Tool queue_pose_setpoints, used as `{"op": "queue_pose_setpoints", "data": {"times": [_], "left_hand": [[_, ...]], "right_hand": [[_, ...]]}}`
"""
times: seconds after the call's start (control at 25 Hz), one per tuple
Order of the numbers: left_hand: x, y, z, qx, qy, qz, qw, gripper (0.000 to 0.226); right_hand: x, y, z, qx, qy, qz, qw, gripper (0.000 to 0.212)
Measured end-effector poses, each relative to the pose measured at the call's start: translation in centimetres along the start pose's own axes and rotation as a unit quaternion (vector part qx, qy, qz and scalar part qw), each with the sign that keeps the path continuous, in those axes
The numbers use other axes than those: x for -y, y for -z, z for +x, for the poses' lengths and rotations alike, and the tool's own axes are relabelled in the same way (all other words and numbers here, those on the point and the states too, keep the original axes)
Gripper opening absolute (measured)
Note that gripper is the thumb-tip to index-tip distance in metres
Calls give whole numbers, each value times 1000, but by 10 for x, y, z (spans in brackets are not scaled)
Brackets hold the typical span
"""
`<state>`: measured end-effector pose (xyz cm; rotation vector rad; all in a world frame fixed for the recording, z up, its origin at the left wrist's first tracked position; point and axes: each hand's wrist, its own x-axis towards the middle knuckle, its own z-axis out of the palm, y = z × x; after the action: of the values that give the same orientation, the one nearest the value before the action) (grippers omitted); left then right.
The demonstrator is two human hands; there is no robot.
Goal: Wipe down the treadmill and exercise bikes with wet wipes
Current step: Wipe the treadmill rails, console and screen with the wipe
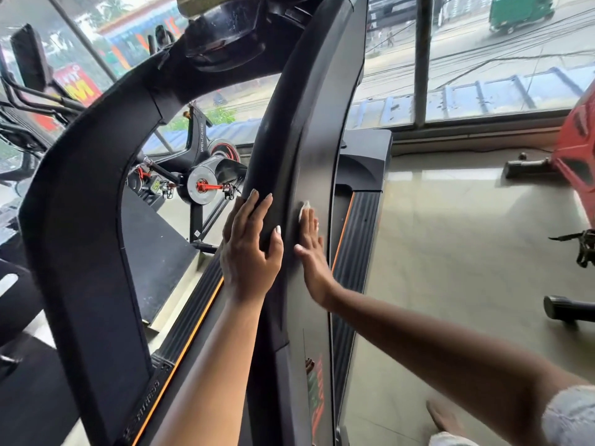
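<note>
Treadmill upright point(317, 140) runs six to twelve o'clock between our hands. Our left hand point(249, 249) grasps its dark edge; our right hand point(314, 249), flat, presses the wet wipe point(305, 210) (at its twelve o'clock) onto the grey face.

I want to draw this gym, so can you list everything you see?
treadmill: one, black and grey, centre, orange-edged deck below
wet wipe: one, white, on treadmill's grey side, under right fingertips
exercise bike: one, black with red, behind treadmill, left
red machine: one, red, right edge
windows: several, clear, along the back
floor: one, beige tiles, right
left hand: one, holds treadmill's black edge
right hand: one, flat, presses wet wipe
</note>
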<state>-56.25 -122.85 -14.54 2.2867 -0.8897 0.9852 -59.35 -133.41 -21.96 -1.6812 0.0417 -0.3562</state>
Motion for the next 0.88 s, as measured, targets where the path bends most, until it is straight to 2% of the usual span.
{"op": "queue_pose_setpoints", "data": {"times": [0.08, 0.16, 0.24, 0.36, 0.4, 0.48, 0.52, 0.64, 0.76, 0.88], "left_hand": [[-1, 0, 0, -1, 4, -1, 1000, 47], [-1, 1, -1, -2, -4, 0, 1000, 46], [0, 1, 0, 2, -4, -1, 1000, 47], [-3, 1, -1, 25, 25, 22, 999, 51], [-5, 1, -2, 37, 34, 44, 998, 54], [-6, 5, 3, 76, 35, 92, 992, 59], [-4, 6, 12, 103, 32, 109, 988, 62], [-3, 5, 35, 163, 41, 115, 979, 66], [-9, -1, 38, 125, 40, 102, 986, 62], [-12, -2, 33, 100, 32, 112, 988, 58]], "right_hand": [[-15, -13, -36, 34, 41, -28, 998, 75], [-38, -9, -38, 41, 43, -55, 997, 79], [-47, 7, -6, 26, -17, -34, 999, 77], [-35, 35, 49, -22, -119, 54, 991, 76], [-31, 36, 58, -34, -113, 80, 990, 77], [-24, 24, 50, -32, -38, 78, 996, 82], [-22, 16, 37, -14, 0, 64, 998, 85], [-38, 7, -6, 45, 47, -2, 998, 86], [-65, 33, 27, 54, 77, -73, 993, 88], [-60, 65, 99, 24, 20, -62, 998, 79]]}}
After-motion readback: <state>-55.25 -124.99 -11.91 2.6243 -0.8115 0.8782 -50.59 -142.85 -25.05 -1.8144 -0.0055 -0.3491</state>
